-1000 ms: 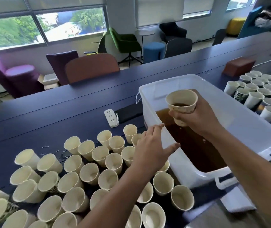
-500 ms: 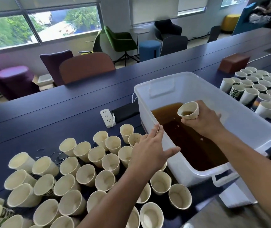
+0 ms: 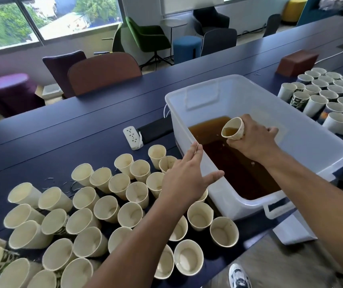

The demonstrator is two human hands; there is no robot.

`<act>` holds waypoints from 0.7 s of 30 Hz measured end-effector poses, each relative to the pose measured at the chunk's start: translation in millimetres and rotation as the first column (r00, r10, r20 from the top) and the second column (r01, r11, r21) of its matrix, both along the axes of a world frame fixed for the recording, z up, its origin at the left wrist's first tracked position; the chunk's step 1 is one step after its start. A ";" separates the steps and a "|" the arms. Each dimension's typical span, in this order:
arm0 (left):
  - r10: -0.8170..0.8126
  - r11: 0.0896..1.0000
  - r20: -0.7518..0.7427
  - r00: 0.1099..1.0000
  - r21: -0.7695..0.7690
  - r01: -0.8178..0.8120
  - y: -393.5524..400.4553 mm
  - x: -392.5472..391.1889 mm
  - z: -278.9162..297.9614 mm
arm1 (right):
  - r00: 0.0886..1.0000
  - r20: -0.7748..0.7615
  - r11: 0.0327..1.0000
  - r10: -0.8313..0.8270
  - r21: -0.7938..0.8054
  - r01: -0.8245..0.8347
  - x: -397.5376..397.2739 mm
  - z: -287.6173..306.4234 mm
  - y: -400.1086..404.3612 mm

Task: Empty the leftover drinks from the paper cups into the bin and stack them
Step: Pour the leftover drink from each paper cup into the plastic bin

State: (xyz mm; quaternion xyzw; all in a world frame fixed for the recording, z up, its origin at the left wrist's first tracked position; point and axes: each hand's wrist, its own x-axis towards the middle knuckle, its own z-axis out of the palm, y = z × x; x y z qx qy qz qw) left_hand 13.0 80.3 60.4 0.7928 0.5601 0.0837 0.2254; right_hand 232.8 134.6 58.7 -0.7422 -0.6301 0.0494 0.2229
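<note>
From the head view, the right hand (image 3: 253, 140) grips a cream paper cup (image 3: 233, 129) tilted over the brown liquid inside the translucent white plastic bin (image 3: 291, 125). The left hand (image 3: 184, 179), fingers straight and holding nothing, hovers above emptied cream paper cups (image 3: 106, 208) on the dark blue surface (image 3: 62, 138).

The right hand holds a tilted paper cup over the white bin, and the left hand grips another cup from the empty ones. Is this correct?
Not fully. In the head view the left hand is open and holds nothing, near the bin rim. The right hand does hold the tilted paper cup over it.
</note>
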 end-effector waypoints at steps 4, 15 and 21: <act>0.005 1.000 -0.004 1.000 -0.004 -0.005 -0.4 0.5 1.3 | 0.998 0.055 1.000 -0.006 0.007 0.006 0.9 -2.6 1.5; 0.001 1.000 -0.002 1.000 -0.016 -0.001 0.5 0.5 1.9 | 0.967 0.252 0.999 0.025 0.040 -0.036 -3.3 -6.7 3.5; 0.005 1.000 0.006 1.000 -0.017 -0.004 1.0 0.3 0.1 | 0.923 0.384 0.995 0.024 0.083 -0.061 -7.6 -7.3 3.8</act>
